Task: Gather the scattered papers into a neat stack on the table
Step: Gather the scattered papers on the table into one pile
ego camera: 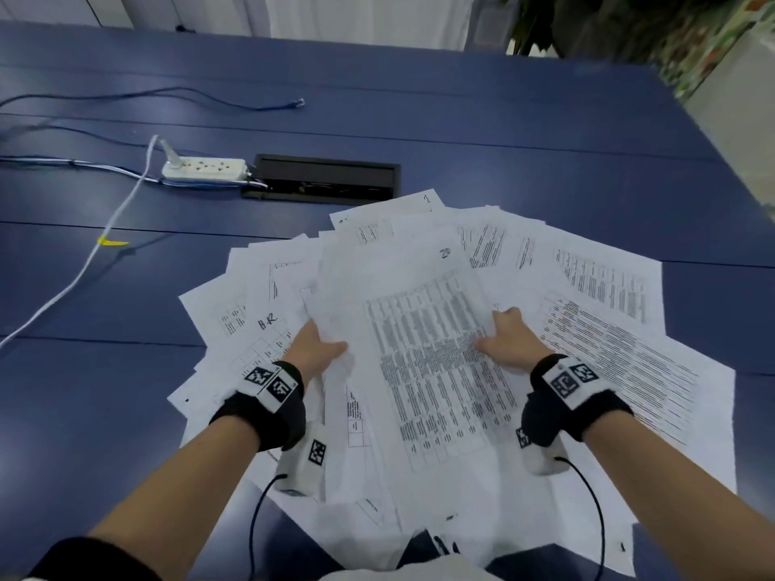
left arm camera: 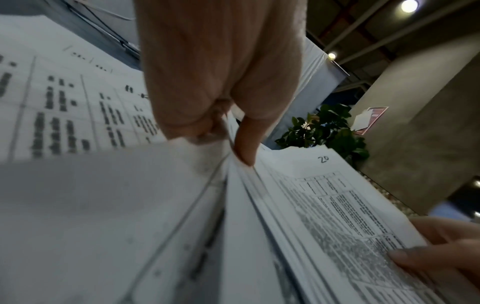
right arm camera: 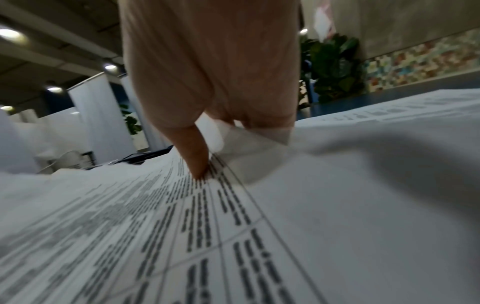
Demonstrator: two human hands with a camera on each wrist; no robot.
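Many printed white papers point(ego camera: 608, 329) lie fanned over the near half of the blue table point(ego camera: 503, 132). A partial stack point(ego camera: 419, 350), its top sheet marked "20", sits in the middle between both hands. My left hand point(ego camera: 318, 345) grips the stack's left edge, thumb on top and fingers underneath. In the left wrist view the thumb point(left arm camera: 245, 142) presses on the layered sheet edges point(left arm camera: 249, 185). My right hand point(ego camera: 501, 337) grips the right edge the same way. The right wrist view shows its thumb point(right arm camera: 194, 156) on the printed top sheet point(right arm camera: 155, 226), the fingers hidden beneath.
A white power strip point(ego camera: 205, 169) with a white cable point(ego camera: 105, 241) lies at the left. Beside it is a black cable box point(ego camera: 323, 182) set in the table. A blue network cable point(ego camera: 167, 94) runs farther back. Plants point(ego camera: 629, 23) stand beyond the far right corner.
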